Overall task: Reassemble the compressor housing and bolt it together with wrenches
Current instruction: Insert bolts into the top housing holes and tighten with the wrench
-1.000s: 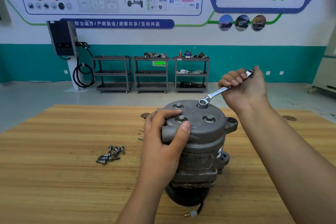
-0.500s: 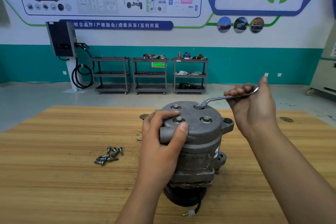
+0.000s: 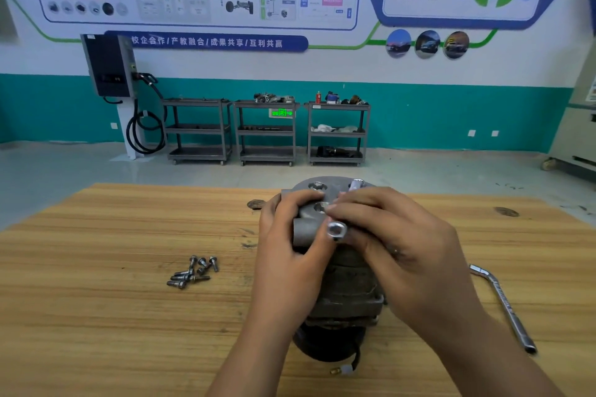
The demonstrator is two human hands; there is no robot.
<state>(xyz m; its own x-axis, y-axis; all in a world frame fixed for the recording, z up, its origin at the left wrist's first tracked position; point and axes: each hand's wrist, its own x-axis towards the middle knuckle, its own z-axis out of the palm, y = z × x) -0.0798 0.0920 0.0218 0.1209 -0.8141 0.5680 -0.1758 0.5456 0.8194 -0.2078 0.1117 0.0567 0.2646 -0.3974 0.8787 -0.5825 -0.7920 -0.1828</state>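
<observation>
The grey compressor (image 3: 346, 287) stands upright on the wooden table, its bolted head cover (image 3: 329, 192) facing up. My left hand (image 3: 290, 255) wraps the cover's left side around a tubular boss. My right hand (image 3: 396, 245) lies across the cover and grips a small shiny ring wrench (image 3: 337, 230). One ring end of the wrench points toward me and the other end pokes out past my fingers at the cover's far edge. One bolt head (image 3: 317, 185) shows on the cover; my hands hide the others.
Several loose bolts (image 3: 193, 271) lie in a pile on the table (image 3: 96, 316), left of the compressor. An L-shaped socket wrench (image 3: 503, 303) rests on the table to the right. Grey shelf carts (image 3: 267, 132) and a charging unit (image 3: 109, 66) stand by the far wall.
My right hand has swung the wrench from the compressor's far right side in over the cover, toward me. My left hand keeps its hold on the cover.
</observation>
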